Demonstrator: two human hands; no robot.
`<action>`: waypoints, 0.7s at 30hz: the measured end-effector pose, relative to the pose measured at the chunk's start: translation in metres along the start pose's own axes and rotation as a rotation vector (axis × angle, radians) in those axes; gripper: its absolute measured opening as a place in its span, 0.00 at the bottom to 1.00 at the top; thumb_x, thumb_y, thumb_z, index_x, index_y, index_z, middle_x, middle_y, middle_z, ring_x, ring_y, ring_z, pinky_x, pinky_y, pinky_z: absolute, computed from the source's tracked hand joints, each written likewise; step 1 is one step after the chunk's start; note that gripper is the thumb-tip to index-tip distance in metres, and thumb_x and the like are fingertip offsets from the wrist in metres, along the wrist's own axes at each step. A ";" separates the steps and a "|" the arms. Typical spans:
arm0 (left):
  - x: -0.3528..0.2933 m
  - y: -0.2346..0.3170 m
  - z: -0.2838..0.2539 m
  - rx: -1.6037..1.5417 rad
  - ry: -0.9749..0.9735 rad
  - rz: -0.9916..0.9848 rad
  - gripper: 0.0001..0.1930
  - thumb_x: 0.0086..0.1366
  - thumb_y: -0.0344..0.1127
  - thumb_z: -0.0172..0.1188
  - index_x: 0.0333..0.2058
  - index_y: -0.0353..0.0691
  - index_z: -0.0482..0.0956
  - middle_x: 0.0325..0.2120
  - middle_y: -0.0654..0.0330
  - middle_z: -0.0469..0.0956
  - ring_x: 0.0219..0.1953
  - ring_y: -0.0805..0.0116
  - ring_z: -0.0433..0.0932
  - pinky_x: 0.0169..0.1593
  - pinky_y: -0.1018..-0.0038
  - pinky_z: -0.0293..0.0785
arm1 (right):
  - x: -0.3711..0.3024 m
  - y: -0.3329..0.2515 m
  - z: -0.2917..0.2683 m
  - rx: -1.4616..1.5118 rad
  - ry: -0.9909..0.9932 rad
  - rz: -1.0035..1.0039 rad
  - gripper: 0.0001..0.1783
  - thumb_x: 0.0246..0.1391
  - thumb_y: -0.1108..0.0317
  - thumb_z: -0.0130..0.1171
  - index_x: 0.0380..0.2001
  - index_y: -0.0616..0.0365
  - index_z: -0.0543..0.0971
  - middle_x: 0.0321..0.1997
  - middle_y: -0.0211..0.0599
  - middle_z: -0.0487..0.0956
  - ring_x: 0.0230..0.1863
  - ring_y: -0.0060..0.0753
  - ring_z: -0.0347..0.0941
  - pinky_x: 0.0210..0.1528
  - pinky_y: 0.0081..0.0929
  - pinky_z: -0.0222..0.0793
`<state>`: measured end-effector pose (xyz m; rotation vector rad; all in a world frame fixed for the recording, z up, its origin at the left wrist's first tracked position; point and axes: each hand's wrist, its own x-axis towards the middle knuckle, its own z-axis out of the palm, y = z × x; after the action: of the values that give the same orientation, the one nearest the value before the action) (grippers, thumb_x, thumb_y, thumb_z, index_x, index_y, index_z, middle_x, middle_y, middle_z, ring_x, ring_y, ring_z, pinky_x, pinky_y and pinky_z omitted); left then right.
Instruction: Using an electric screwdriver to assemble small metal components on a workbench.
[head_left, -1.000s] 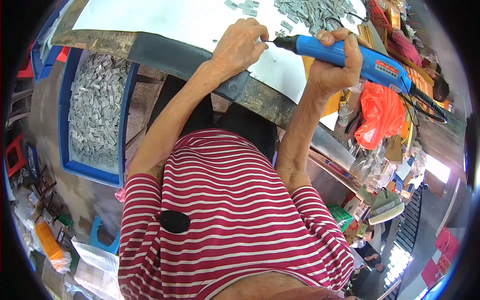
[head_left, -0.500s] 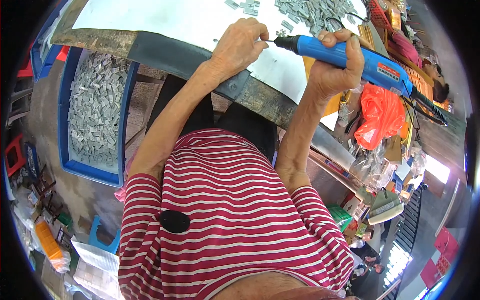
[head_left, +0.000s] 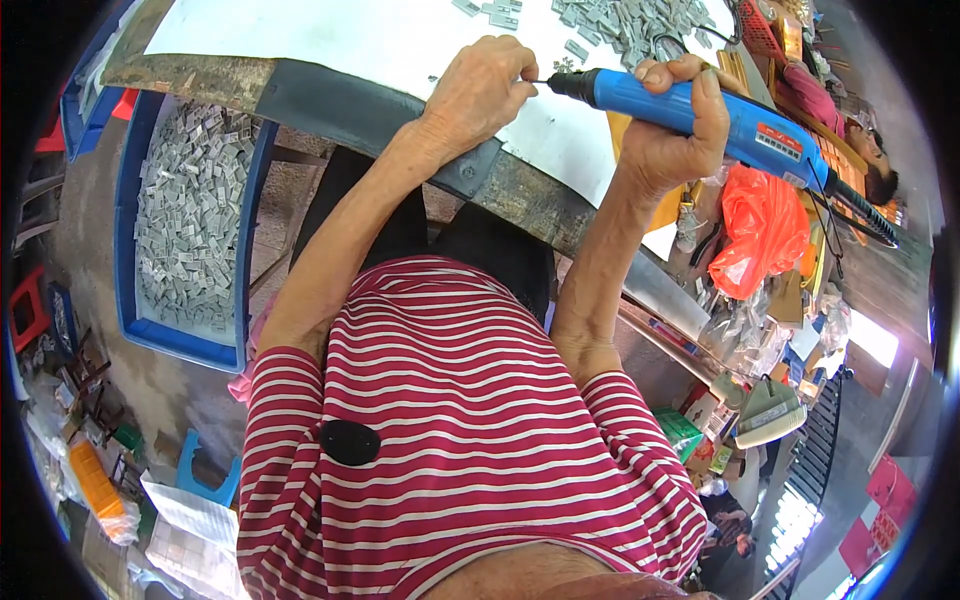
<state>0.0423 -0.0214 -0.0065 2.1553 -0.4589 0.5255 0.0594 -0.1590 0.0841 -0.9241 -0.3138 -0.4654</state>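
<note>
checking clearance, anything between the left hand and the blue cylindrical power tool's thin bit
Nothing visible: the thin bit of the blue power tool, held in the right hand, runs to the fingertips of the left hand; anything pinched there is hidden.

Bright, cool light nearly bleaches the white sheet (head_left: 320, 35) on the surface (head_left: 200, 83), glare patches (head_left: 875, 338) burn out at right, the floor (head_left: 90, 240) at left lies dimmer, and fisheye distortion bends straight edges toward a soft black rim.
</note>
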 end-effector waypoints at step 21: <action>-0.002 0.002 0.001 0.041 0.043 0.029 0.07 0.52 0.28 0.58 0.29 0.33 0.73 0.26 0.55 0.72 0.29 0.62 0.70 0.36 0.69 0.68 | 0.000 -0.002 0.000 -0.033 -0.054 -0.029 0.07 0.41 0.76 0.53 0.27 0.66 0.70 0.21 0.44 0.73 0.17 0.31 0.69 0.24 0.29 0.70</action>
<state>0.0396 -0.0235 -0.0069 2.1749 -0.4596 0.6002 0.0586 -0.1599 0.0857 -0.9669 -0.3697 -0.4743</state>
